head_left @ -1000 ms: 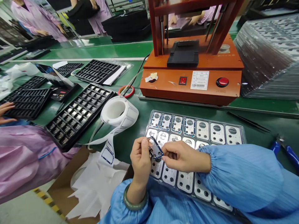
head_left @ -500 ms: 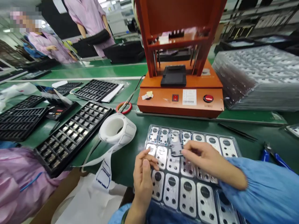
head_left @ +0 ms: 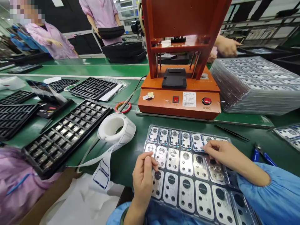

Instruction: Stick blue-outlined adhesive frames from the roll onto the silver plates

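Note:
A clear plastic tray (head_left: pixel 150 132) of several small metal plates with round holes lies on the green table before me. My right hand (head_left: pixel 220 152) rests on the tray's upper right rows, fingertips pressing a blue-edged plate (head_left: pixel 197 142) into its pocket. My left hand (head_left: pixel 143 178) hovers over the tray's left edge, fingers curled in a pinch; what they hold, if anything, I cannot make out. Both arms wear blue sleeves.
An orange press machine (head_left: pixel 179 97) with a red button stands behind the tray. A white label roll (head_left: pixel 116 128) and black part trays (head_left: pixel 65 132) lie left. Stacked clear trays (head_left: pixel 255 84) sit right, with tweezers (head_left: pixel 232 132) and blue pliers (head_left: pixel 261 153). People in pink work across the line.
My right hand carried the small plate from between my hands up to the tray's top row and set it down. My left hand let go and stayed low. The view tilted upward.

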Motion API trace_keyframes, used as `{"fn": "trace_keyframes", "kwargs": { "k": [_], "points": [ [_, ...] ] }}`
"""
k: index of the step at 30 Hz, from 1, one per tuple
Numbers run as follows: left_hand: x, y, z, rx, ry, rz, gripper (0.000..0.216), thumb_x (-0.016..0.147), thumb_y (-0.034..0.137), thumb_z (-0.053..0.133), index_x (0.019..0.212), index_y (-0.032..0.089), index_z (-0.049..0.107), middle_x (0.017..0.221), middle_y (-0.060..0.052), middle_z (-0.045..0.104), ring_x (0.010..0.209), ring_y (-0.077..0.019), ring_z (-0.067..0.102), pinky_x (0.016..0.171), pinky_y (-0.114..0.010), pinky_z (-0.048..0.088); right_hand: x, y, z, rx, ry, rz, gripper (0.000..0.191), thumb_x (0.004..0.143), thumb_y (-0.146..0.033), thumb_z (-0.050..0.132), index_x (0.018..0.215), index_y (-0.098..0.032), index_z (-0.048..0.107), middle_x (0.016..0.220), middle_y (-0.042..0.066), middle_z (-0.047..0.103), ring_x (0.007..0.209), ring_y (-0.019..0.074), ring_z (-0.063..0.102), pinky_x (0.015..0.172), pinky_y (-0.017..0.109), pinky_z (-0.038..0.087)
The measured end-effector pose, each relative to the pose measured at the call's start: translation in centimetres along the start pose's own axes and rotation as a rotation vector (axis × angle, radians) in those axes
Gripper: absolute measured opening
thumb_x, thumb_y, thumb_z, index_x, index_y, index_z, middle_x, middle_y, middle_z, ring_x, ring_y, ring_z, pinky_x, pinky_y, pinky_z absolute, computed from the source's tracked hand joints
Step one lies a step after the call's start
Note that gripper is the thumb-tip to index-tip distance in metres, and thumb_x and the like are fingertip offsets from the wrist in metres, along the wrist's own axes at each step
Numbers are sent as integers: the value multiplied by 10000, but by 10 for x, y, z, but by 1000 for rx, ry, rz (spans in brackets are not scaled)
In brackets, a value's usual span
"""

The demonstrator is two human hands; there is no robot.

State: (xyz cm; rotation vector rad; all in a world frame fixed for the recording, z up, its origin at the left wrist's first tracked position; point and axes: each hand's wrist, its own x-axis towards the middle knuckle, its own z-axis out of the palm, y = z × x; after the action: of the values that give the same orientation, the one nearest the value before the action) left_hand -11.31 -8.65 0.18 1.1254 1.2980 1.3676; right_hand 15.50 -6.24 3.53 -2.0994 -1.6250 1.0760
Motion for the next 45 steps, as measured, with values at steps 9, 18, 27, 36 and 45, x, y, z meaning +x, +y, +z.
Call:
{"fn": "trace_keyframes", "kwargs": {
  "k": [9,18,27,36,45],
  "points": [
    [2,-2,2,49,9,-10,184,891,357,519,923,197,606,649,32,577,565,-83,533,602,-194,463,2,1,1,-157,39,-53,373,830,-478,460,566,-215,486,537,0,626,526,160,566,534,259,373],
    [3,-4,-2,113,-9,1,202,886,367,524,938,191,608,663,19,588,583,-103,538,606,-213,465,-42,1,-10,-397,137,-44,325,871,-518,443,746,-238,553,731,11,652,642,191,591,544,276,344],
    [3,2,1,148,21,2,218,874,388,530,915,191,613,637,23,584,571,-104,533,596,-212,467,-59,1,12,-499,100,30,328,831,-546,521,766,-228,478,738,9,607,616,203,567,509,278,298],
    [2,4,4,119,76,-45,248,825,421,582,885,185,631,637,17,587,563,-107,529,575,-210,454,-56,-2,15,-493,177,21,273,851,-474,526,808,-209,475,820,37,609,702,216,607,552,287,324],
    [7,-4,-1,114,9,-4,279,822,441,585,890,175,631,634,7,589,560,-118,539,580,-226,487,-48,-12,20,-409,111,43,285,867,-430,488,689,-207,498,684,31,642,639,206,583,525,277,272]
  ]
}}
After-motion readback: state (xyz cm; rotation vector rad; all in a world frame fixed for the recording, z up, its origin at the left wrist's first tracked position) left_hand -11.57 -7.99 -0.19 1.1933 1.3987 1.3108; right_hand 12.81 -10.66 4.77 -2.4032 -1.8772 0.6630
